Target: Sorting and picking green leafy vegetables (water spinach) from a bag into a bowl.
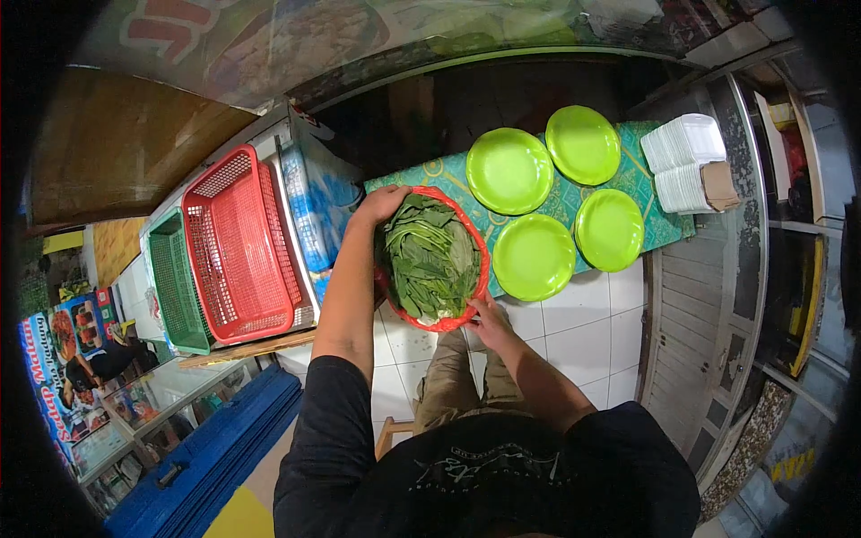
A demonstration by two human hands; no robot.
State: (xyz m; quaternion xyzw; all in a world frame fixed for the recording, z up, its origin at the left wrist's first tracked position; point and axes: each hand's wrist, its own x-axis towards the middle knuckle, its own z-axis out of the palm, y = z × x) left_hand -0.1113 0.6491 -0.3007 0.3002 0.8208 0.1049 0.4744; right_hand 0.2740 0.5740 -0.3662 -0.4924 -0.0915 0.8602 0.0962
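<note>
A round container lined with a red plastic bag point(485, 259) is full of green leafy vegetables point(427, 259), with something whitish low at the near side. My left hand point(385, 204) grips its rim at the upper left. On the lower right rim, my right hand point(490, 323) pinches the red plastic. Right of the container, several lime-green plates point(509, 171) lie on a table with a teal patterned cover point(440, 173). A stack of white foam food boxes point(683, 158) stands at the table's far right, with brown paper point(720, 185) against it.
To the left, a red plastic basket point(235, 242) and a green plastic basket point(176, 282) rest on a white-edged surface. A wooden stool point(387, 434) is close by my legs. A door point(693, 336) stands at right. Another person point(101, 366) is at far left beside a glass display case point(144, 397).
</note>
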